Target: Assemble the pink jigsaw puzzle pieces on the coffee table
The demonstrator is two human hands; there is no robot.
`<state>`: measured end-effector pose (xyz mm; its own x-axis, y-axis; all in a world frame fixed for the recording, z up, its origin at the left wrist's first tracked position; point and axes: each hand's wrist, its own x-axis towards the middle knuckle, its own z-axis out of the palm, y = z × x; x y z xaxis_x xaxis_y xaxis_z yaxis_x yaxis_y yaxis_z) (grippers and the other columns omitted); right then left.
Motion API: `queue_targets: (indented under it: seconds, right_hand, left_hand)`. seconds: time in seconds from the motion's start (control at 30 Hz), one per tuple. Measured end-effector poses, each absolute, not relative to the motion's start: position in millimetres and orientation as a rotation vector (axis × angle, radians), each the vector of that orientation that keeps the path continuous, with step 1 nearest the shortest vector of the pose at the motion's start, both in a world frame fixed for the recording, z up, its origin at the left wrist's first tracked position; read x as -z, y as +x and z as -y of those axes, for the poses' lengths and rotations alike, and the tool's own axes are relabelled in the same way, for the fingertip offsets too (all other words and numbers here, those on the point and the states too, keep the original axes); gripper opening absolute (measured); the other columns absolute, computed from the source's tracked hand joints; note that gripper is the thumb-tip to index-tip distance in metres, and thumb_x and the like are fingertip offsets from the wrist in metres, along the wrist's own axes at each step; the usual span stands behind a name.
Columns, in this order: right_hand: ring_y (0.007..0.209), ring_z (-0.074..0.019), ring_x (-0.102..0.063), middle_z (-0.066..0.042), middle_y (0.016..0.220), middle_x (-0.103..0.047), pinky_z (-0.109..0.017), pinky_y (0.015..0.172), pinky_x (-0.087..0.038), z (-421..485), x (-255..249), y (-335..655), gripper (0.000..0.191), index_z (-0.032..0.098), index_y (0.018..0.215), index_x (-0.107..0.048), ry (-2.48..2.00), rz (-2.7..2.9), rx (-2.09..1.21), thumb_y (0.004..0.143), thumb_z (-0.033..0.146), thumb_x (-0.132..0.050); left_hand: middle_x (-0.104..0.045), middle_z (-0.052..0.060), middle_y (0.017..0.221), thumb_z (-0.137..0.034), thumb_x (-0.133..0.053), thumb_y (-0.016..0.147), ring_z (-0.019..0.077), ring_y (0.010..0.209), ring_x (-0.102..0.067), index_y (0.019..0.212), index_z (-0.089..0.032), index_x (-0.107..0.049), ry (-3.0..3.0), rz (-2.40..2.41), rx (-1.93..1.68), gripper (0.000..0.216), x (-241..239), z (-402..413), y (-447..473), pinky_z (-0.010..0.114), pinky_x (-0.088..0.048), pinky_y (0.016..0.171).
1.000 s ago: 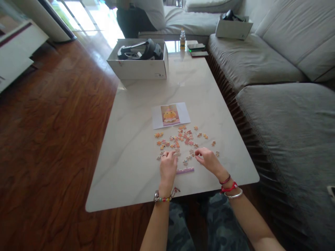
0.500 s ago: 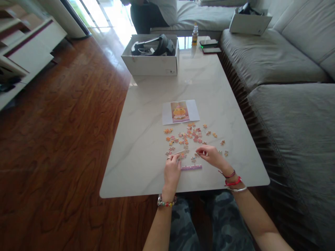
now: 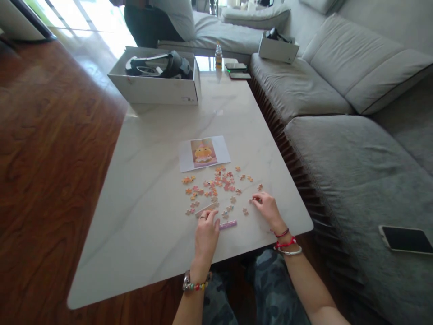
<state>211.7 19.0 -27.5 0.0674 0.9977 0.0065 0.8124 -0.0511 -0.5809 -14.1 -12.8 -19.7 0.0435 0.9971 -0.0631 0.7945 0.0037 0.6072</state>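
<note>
My left hand (image 3: 206, 232) is closed on a pale strip of joined puzzle pieces (image 3: 207, 209), just above the table. Beside its fingers lies a purple strip of joined puzzle pieces (image 3: 228, 225), its left end partly covered by the hand. My right hand (image 3: 267, 208) is further right, its thumb and fingers pinched on a small pale puzzle piece (image 3: 251, 200), partly hidden. Loose pink and orange puzzle pieces (image 3: 225, 180) are spread ahead of both hands. A grey puzzle piece (image 3: 245, 211) lies left of my right hand. Beyond the pieces is a printed picture sheet (image 3: 221, 149).
A white box (image 3: 155, 92) with a headset stands on the far left of the table (image 3: 135, 216). A bottle (image 3: 218, 58) and two phones (image 3: 239, 76) are at the far end. Along the right runs a grey sofa (image 3: 341, 149) bearing another phone (image 3: 407, 239). A person sits beyond.
The view has turned to the right. My right hand has moved rightward from the middle pieces to a piece on the right side. My left hand stays by the strips, the pale one now lower.
</note>
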Motion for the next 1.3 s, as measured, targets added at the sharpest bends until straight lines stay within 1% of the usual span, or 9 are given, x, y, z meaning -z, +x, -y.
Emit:
queue_targets:
  seconds: [0.13,0.2,0.43,0.5,0.67,0.8,0.97,1.1,1.3]
  right_hand:
    - [0.068,-0.0151,-0.055,-0.006,0.081,-0.06,-0.027,0.067,-0.044,-17,23,242,0.025,0.017,0.096,-0.064,-1.931,1.687,-0.416,0.075,0.025,-0.053]
    - [0.067,-0.0157,-0.054,-0.006,0.08,-0.058,-0.028,0.066,-0.045,-11,21,262,0.025,0.017,0.096,-0.064,-1.987,1.624,-0.357,0.076,0.026,-0.052]
    - [0.077,-0.0174,-0.055,-0.005,0.089,-0.054,-0.031,0.073,-0.046,3,35,271,0.034,0.019,0.103,-0.06,-1.922,1.791,-0.529,0.07,0.026,-0.06]
    - [0.077,-0.0173,-0.055,-0.005,0.088,-0.053,-0.031,0.074,-0.046,0,40,262,0.031,0.019,0.101,-0.06,-1.922,1.775,-0.528,0.071,0.025,-0.06]
    - [0.072,-0.016,-0.055,-0.004,0.083,-0.055,-0.031,0.071,-0.046,-7,43,252,0.012,0.018,0.083,-0.06,-1.916,1.708,-0.555,0.072,0.022,-0.057]
    - [0.066,-0.015,-0.054,-0.004,0.077,-0.057,-0.03,0.067,-0.046,-5,37,255,0.008,0.017,0.075,-0.058,-1.898,1.645,-0.609,0.07,0.023,-0.058]
    - [0.064,-0.0153,-0.057,-0.004,0.07,-0.062,-0.028,0.06,-0.046,-8,22,235,0.017,0.016,0.074,-0.058,-1.747,1.38,-0.924,0.071,0.033,-0.057]
    - [0.062,-0.0143,-0.058,-0.004,0.07,-0.065,-0.025,0.057,-0.046,-25,6,202,0.019,0.016,0.077,-0.062,-1.518,1.433,-1.223,0.07,0.033,-0.056]
    - [0.061,-0.0136,-0.057,-0.002,0.068,-0.065,-0.024,0.058,-0.043,-30,4,216,0.015,0.018,0.071,-0.065,-1.681,1.724,-1.137,0.07,0.025,-0.052]
  left_hand:
    - [-0.056,0.006,0.094,-0.016,-0.048,0.075,0.018,0.084,-0.057,0.096,-0.019,-0.058,1.889,-1.744,-0.617,0.023,18,11,-9,0.032,-0.047,0.077]
    - [-0.056,0.006,0.093,-0.017,-0.047,0.076,0.0185,0.085,-0.057,0.096,-0.019,-0.057,1.907,-1.741,-0.631,0.022,18,10,-9,0.033,-0.047,0.079]
    - [-0.056,0.007,0.093,-0.019,-0.046,0.078,0.0196,0.085,-0.057,0.096,-0.018,-0.057,1.919,-1.727,-0.584,0.022,15,7,-4,0.034,-0.047,0.078]
    - [-0.056,0.006,0.092,-0.019,-0.045,0.078,0.0192,0.083,-0.057,0.095,-0.018,-0.057,1.922,-1.723,-0.578,0.021,14,8,-1,0.034,-0.047,0.077]
    - [-0.056,0.006,0.093,-0.021,-0.044,0.079,0.0195,0.085,-0.057,0.094,-0.019,-0.058,1.933,-1.715,-0.577,0.02,16,11,-1,0.034,-0.047,0.078]
    - [-0.056,0.006,0.095,-0.02,-0.046,0.078,0.0193,0.085,-0.057,0.095,-0.019,-0.058,1.92,-1.718,-0.568,0.021,18,12,-4,0.034,-0.047,0.079]
    - [-0.056,0.007,0.096,-0.018,-0.046,0.078,0.0183,0.087,-0.056,0.097,-0.019,-0.057,1.9,-1.747,-0.565,0.022,19,10,-10,0.033,-0.047,0.08]
    - [-0.057,0.007,0.095,-0.018,-0.044,0.08,0.0174,0.088,-0.056,0.095,-0.019,-0.058,1.866,-1.862,-0.562,0.02,14,8,-22,0.032,-0.046,0.081]
    - [-0.056,0.006,0.095,-0.02,-0.044,0.08,0.0188,0.09,-0.055,0.096,-0.019,-0.058,1.881,-1.888,-0.55,0.02,12,14,-35,0.033,-0.046,0.083]
